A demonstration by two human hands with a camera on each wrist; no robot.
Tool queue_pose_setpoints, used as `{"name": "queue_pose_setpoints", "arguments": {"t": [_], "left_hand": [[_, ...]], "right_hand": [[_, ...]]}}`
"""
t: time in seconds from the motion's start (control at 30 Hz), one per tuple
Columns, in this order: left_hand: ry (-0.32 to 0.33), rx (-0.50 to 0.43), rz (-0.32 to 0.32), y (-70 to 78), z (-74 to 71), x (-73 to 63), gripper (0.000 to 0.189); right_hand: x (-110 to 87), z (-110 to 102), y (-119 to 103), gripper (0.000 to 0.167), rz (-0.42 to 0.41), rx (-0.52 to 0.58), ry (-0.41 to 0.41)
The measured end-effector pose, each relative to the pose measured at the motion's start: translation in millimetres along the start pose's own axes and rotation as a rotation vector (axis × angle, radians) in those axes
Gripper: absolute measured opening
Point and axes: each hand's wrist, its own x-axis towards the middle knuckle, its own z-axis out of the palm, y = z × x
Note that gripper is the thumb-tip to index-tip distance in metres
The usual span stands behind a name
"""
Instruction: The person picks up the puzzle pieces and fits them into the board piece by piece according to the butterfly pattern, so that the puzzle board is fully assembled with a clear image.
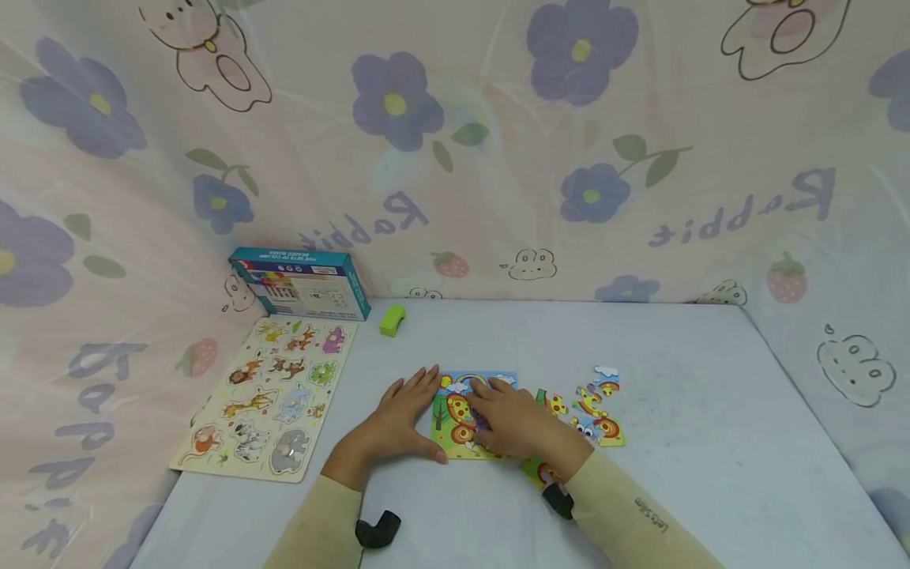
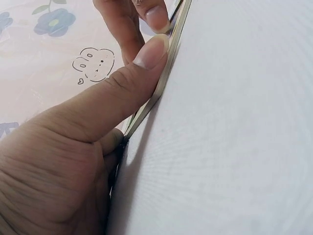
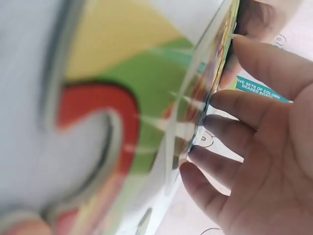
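A small colourful jigsaw board with a rainbow and a butterfly lies flat at the middle of the table. My left hand rests along its left side, fingers extended, thumb at the lower left corner. In the left wrist view, that thumb touches the thin board edge. My right hand lies over the right part of the board and covers much of its picture. Its spread fingertips press on the board's face in the right wrist view. Right of the board lie loose jigsaw pieces, partly behind the right forearm.
At the left lies a wooden animal puzzle board, with a teal-edged box standing behind it. A green block sits near the back of the white table. A patterned curtain hangs along the back and sides.
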Motion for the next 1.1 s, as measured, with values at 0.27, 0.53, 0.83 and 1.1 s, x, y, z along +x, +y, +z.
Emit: {"name": "queue_pose_setpoints", "arguments": {"t": [0.27, 0.53, 0.83, 1.1], "left_hand": [[-0.005, 0.004, -0.003, -0.5, 0.5, 0.6, 0.137], [0.002, 0.004, -0.001, -2.4, 1.8, 1.5, 0.137], [0.001, -0.016, -0.009, 0.0, 0.4, 0.4, 0.137], [-0.003, -0.016, -0.017, 0.8, 0.2, 0.7, 0.138]], "right_hand": [[-3.0, -4, -10, 0.067, -0.003, -0.08, 0.013], [-4.3, -5, 0, 0.065, -0.036, 0.117, 0.026], [-18.8, -15, 25, 0.063, -0.039, 0.584, 0.167], [-44.0, -28, 56, 0.052, -0.037, 0.823, 0.372]]}}
